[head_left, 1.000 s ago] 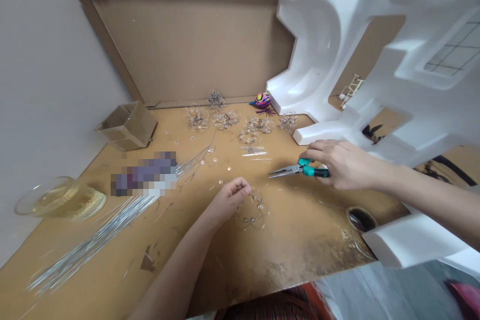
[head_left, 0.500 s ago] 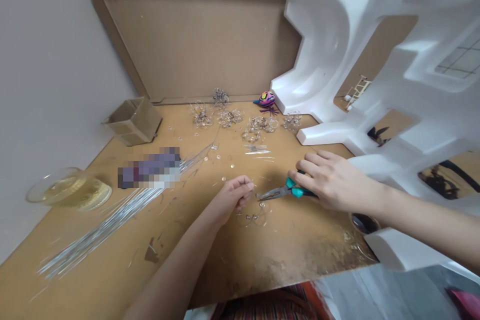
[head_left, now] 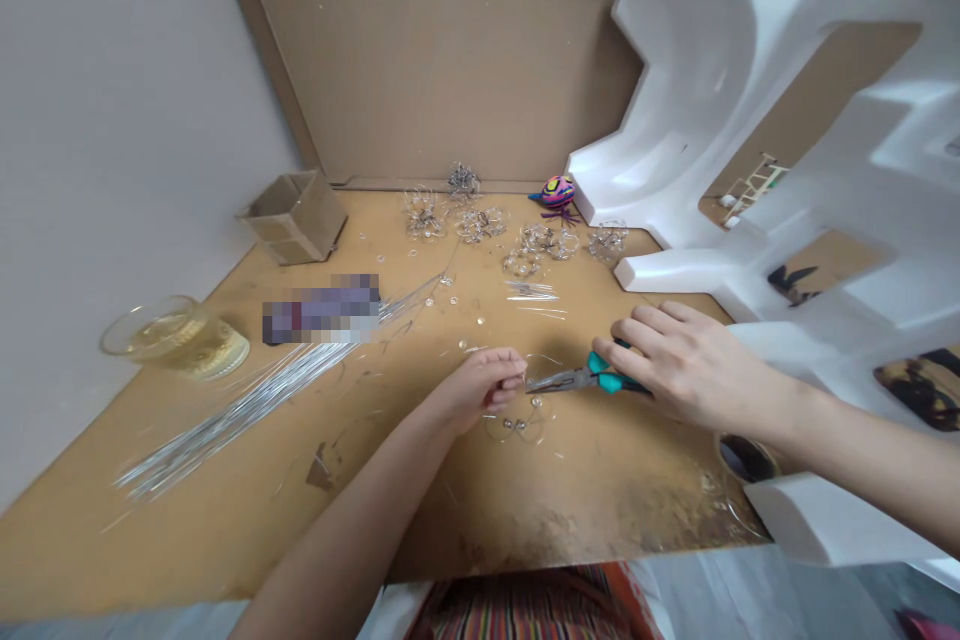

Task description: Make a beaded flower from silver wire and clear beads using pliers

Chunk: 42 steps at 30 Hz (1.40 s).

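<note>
Pliers (head_left: pixel 579 379) that were well apart from my left hand (head_left: pixel 486 386) a second ago have swung inward, so their tips now point just beside my left fingertips. My right hand (head_left: pixel 671 365) is wrapped around the teal and black handles; whether the tips bite on anything (they are too small to make out) I cannot tell. With my left hand I pinch a thin beaded wire (head_left: pixel 514 425) between thumb and fingers, its loops and clear beads spreading just below and to the right of that hand, over the near part of the bench (head_left: pixel 637 495). Farther back, a few loose beads (head_left: pixel 481 321) and some short cut wires (head_left: pixel 532 291) lie on the bench. Off to the left are a bundle of long wires (head_left: pixel 247 410), a glass cup (head_left: pixel 206 338) and an open cardboard box (head_left: pixel 296 220).
</note>
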Tool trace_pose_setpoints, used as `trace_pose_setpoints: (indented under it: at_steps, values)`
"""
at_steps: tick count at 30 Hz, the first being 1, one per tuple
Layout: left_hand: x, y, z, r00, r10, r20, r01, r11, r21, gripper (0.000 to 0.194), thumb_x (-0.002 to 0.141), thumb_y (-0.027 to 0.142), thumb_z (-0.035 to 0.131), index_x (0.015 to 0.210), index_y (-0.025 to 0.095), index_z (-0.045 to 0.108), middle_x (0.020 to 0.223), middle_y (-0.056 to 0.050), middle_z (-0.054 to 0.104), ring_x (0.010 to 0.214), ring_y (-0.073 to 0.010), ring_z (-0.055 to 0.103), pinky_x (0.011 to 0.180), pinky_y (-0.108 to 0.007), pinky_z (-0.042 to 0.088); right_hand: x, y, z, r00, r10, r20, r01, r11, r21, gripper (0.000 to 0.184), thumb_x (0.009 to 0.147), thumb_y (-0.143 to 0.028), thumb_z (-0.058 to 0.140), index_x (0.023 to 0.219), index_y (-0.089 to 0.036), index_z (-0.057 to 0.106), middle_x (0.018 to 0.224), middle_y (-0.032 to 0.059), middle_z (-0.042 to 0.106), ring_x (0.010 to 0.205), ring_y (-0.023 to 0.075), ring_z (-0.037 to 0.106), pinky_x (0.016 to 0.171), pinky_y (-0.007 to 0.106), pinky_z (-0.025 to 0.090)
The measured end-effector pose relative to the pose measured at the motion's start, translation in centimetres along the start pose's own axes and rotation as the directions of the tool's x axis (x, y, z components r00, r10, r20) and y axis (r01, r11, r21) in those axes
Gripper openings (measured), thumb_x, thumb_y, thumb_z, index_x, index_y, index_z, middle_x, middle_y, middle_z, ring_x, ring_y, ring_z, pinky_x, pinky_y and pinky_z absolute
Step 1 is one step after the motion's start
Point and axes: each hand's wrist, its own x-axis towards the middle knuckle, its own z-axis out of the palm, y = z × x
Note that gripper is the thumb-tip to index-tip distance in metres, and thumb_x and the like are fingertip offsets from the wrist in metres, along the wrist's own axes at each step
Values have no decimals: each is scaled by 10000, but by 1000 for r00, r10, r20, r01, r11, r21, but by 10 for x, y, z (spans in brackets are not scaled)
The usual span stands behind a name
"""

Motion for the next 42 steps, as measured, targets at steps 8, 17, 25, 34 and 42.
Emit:
trace_pose_setpoints:
  at_steps: [8,17,25,34,42]
  values:
    - [0,-1,1,1000,-14,19,14,1000,-13,248,731,290,575,626,157,394,549,72,331,392,-9,244,368,-152,131,0,0,0,1000,-16,7,16,1000,-7,217,865,-151,379,974,-160,567,780,68,547,693,188,415,636,319,282]
    - [0,-4,2,996,84,-32,-79,988,132,251,742,338,558,656,175,387,535,77,323,424,-34,239,407,-169,168,0,-2,-2,995,32,93,-42,993,109,241,773,-83,411,917,-172,582,777,73,569,705,187,462,611,295,302]
    - [-8,0,14,816,575,-63,-378,613,694,191,847,324,423,712,189,422,621,44,354,576,-98,345,562,-223,303,2,-1,-1,752,212,624,-592,633,499,47,657,-201,506,677,-198,549,526,-28,502,465,94,378,454,229,250]
    - [-4,-2,10,798,584,-148,-281,578,766,186,851,316,409,709,202,446,596,42,396,553,-109,368,546,-218,287,0,-5,9,747,207,631,-654,398,643,168,701,-323,551,821,-211,591,584,-27,525,477,102,425,436,216,294]
    - [-6,-1,10,784,604,141,-153,-31,988,181,843,190,393,686,197,483,720,-34,494,690,-172,420,571,-274,238,-3,-27,22,820,424,384,-552,764,335,345,698,-269,545,1036,-208,580,884,70,620,778,215,580,627,293,385]
